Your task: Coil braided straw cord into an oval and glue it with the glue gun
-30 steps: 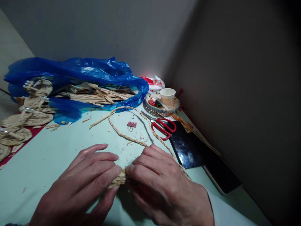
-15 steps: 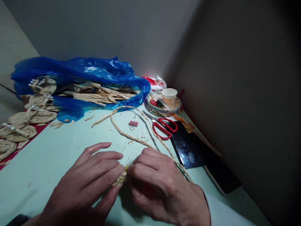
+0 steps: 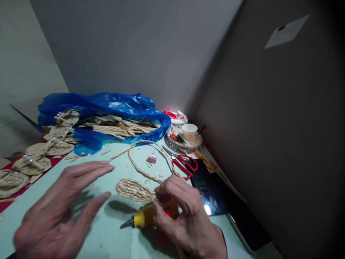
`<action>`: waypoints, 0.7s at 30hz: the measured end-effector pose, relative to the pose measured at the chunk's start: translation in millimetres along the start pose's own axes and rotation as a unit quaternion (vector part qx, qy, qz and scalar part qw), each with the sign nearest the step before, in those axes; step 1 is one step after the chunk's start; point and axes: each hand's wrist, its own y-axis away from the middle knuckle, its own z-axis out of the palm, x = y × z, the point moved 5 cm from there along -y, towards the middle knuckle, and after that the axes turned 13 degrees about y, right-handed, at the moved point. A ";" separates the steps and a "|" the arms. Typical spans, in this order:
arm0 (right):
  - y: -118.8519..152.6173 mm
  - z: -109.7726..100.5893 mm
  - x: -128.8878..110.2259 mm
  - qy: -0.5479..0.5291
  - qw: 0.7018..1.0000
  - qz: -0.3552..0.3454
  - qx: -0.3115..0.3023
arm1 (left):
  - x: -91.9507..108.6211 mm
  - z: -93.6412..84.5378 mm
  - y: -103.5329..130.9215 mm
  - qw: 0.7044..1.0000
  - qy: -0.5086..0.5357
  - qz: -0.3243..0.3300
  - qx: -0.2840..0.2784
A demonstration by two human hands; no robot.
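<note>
My left hand (image 3: pixel 61 205) is raised at the left, thumb and fingers apart, with nothing in it. My right hand (image 3: pixel 188 216) pinches one end of a flat oval coil of straw braid (image 3: pixel 133 189) between thumb and fingers. The coil points left, above the tabletop. Below it is a yellow glue gun (image 3: pixel 145 216) with a black nozzle pointing left. Its rear is hidden by my right hand, and I cannot tell whether the hand also grips it. A long loop of straw braid (image 3: pixel 140 169) lies beyond the coil, one part passing behind my right hand.
Red-handled scissors (image 3: pixel 185 166) lie beside a dark tablet (image 3: pixel 208 190). A pink binder clip (image 3: pixel 151 159) rests inside the braid loop. Farther back are a woven basket (image 3: pixel 192 146) with a paper cup (image 3: pixel 189 130) and a blue bag (image 3: pixel 107 102) of straw. Straw pieces with beads (image 3: pixel 37 151) line the left.
My left hand has let go of the coil and moved left, its fingers spreading. The coil and the glue gun have come into plain view. The camera has tilted up.
</note>
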 end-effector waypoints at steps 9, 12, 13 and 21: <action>-3.7 -16.9 -0.7 0.020 0.993 -0.031 0.112 | -13.3 -2.4 -4.0 0.975 -0.015 -0.178 0.134; -4.3 -21.0 1.4 0.038 0.990 -0.051 0.126 | -17.2 -1.3 -12.3 0.959 0.019 -0.236 0.156; -4.6 -21.7 2.3 0.043 0.989 -0.057 0.127 | -19.8 -0.6 -15.1 0.956 0.031 -0.252 0.148; -3.4 -16.4 1.5 0.073 0.982 -0.083 0.153 | -28.6 27.9 -0.5 0.938 0.136 -0.318 0.023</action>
